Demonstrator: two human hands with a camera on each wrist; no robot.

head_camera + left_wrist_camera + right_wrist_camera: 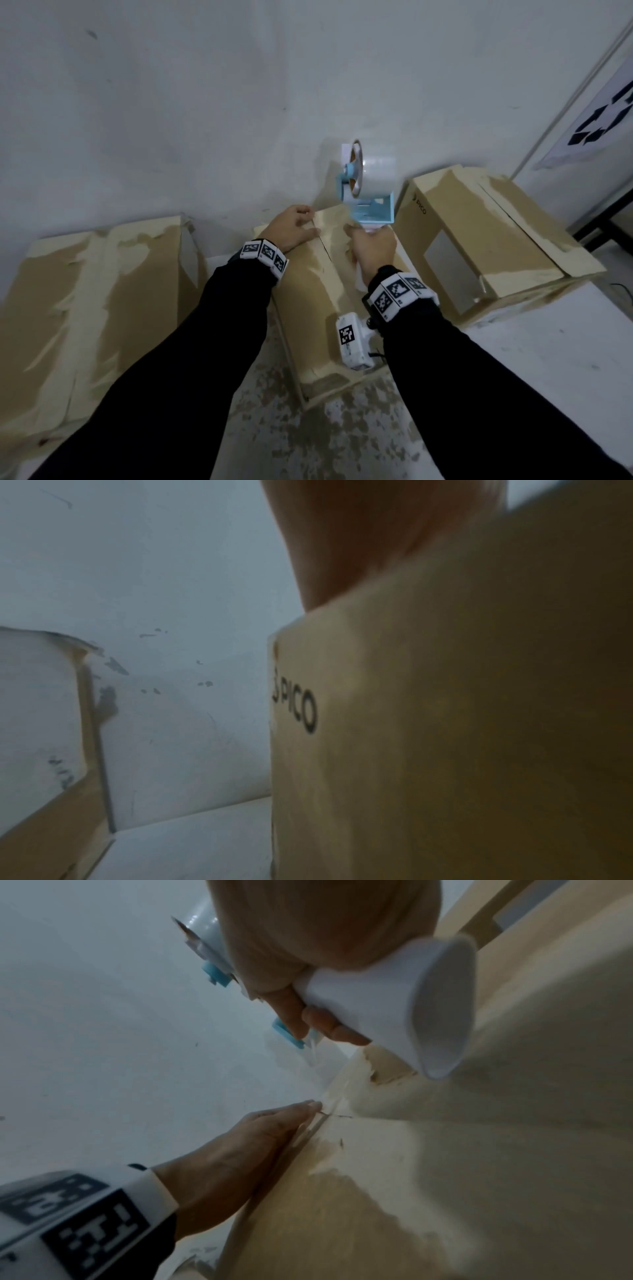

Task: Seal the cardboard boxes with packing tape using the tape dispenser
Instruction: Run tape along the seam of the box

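A brown cardboard box (318,308) with torn, pale patches lies in the middle, its top flaps meeting along a centre seam. My left hand (293,228) lies flat with straight fingers on the far left flap (260,1129). My right hand (373,248) grips the white handle (404,999) of a blue tape dispenser (368,185) carrying a clear tape roll. The dispenser stands at the box's far edge, roll upward. In the left wrist view only the box's side (445,723) with a "PICO" print and the heel of my hand show.
A second cardboard box (486,240) stands close on the right and a wider one (92,298) on the left. All rest on a white, scuffed surface (548,359) against a white wall (171,102). A printed marker sheet (603,116) hangs at the far right.
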